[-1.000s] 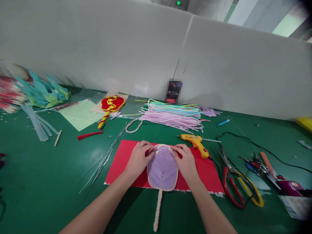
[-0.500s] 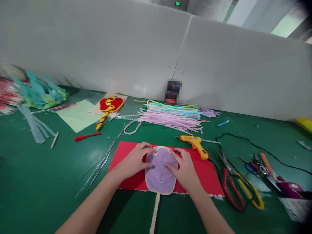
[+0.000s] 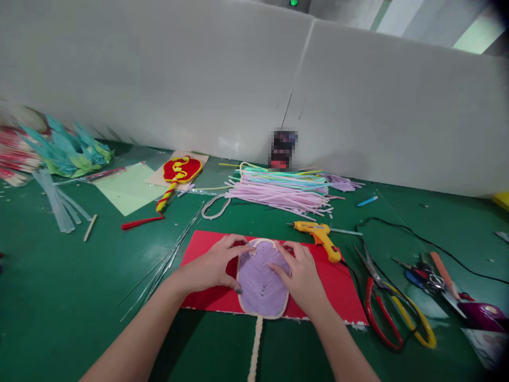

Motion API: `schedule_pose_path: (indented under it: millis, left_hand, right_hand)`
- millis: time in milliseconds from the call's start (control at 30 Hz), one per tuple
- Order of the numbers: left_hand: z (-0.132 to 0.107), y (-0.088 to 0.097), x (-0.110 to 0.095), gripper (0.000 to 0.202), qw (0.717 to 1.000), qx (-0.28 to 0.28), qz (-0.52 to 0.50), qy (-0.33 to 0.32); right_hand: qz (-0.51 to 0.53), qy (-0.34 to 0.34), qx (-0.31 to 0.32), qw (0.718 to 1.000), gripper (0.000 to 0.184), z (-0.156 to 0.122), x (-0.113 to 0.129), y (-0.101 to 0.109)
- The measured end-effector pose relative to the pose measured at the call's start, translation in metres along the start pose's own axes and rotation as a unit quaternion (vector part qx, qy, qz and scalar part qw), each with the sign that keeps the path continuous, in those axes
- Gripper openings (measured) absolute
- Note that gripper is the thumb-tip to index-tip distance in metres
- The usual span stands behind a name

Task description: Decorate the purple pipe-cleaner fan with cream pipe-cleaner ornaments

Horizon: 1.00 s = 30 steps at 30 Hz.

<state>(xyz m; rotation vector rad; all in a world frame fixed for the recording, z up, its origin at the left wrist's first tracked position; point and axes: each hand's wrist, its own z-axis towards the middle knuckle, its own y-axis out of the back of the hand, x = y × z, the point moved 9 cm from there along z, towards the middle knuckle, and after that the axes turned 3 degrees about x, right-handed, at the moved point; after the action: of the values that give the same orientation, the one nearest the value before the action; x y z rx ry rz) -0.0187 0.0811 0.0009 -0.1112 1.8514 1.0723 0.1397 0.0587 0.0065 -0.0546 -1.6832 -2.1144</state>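
Note:
A purple hand fan (image 3: 262, 284) made of fuzzy pipe cleaners, with a cream border and a twisted cream handle, lies on a red sheet (image 3: 334, 292). My left hand (image 3: 212, 265) is beside the fan's left edge, fingers spread. Its index fingertip touches a small cream piece at the upper left, and the thumb is at the left rim. On the other side, my right hand (image 3: 304, 270) rests with its index fingertip at the top right border and its thumb lying on the purple face. The fingers there are apart too.
Right of the fan lie a yellow glue gun (image 3: 318, 233), large scissors (image 3: 382, 297) and several small tools. Behind is a bundle of pastel pipe cleaners (image 3: 278, 193). A red-and-yellow fan (image 3: 181, 171), wires (image 3: 170, 260) and glue sticks (image 3: 59, 204) lie to the left.
My left thumb has drawn back from the purple face to the fan's left edge. The right hand stays nearly where it was. The view has shifted slightly.

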Motion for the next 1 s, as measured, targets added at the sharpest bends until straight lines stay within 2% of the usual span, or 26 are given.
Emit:
schedule_pose_path:
  millis: [233,533,633,767,900,1000]
  left_hand:
    - [0.006,0.000,-0.007,0.078,0.998,-0.032,0.055,-0.016]
    - [0.006,0.000,-0.008,0.079,0.997,-0.011,0.076,-0.019]
    - [0.007,0.002,-0.009,0.064,0.997,-0.032,0.071,-0.020]
    - [0.014,0.008,-0.009,0.027,0.992,-0.117,0.040,-0.024]
    - [0.025,0.011,0.002,0.020,0.983,-0.185,-0.010,0.007]
    - [0.032,0.012,0.009,0.014,0.979,-0.197,-0.040,0.028]
  right_hand:
    - [0.025,0.001,-0.017,1.000,0.044,0.005,-0.009,0.001]
    - [-0.020,0.000,0.014,1.000,0.040,0.004,-0.001,0.001]
    - [-0.028,0.000,0.006,1.000,0.039,0.003,0.000,0.002]
    - [-0.030,-0.003,-0.012,0.999,0.038,0.002,0.001,0.003]
    - [-0.030,-0.016,-0.013,0.999,0.037,0.001,0.000,0.002]
    - [-0.016,-0.015,-0.020,1.000,0.037,0.001,-0.001,0.003]
